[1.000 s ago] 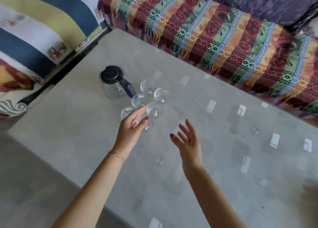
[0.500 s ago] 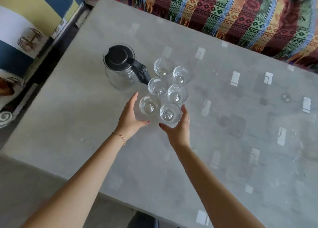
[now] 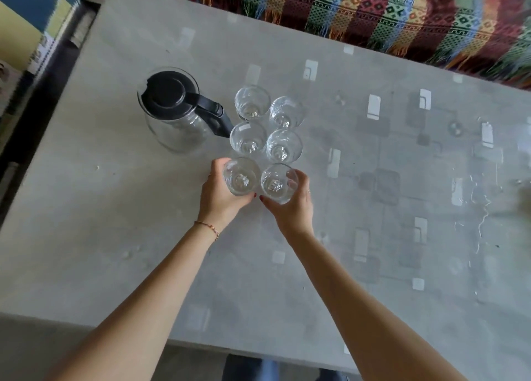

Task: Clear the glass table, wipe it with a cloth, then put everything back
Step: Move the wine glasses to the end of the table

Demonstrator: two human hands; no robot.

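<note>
Several clear drinking glasses stand in two rows on the glass table (image 3: 115, 237). My left hand (image 3: 219, 199) is wrapped around the near left glass (image 3: 240, 176). My right hand (image 3: 293, 208) grips the near right glass (image 3: 277, 183). Both glasses sit close together at the front of the group. Behind them stand more glasses, such as one in the middle row (image 3: 248, 137) and one in the far row (image 3: 252, 102). A glass jug (image 3: 178, 113) with a black lid and handle stands to the left of the glasses.
A sofa with a striped, fringed, many-coloured throw (image 3: 373, 9) runs along the table's far edge. Another striped cushion or seat (image 3: 26, 21) lies beyond the left edge. Water streaks (image 3: 479, 214) mark the table's right side. The near edge is just under my forearms.
Both hands have closed fully around the two nearest glasses, which they were only reaching and touching before. The camera has moved closer, looking more steeply down on the table.
</note>
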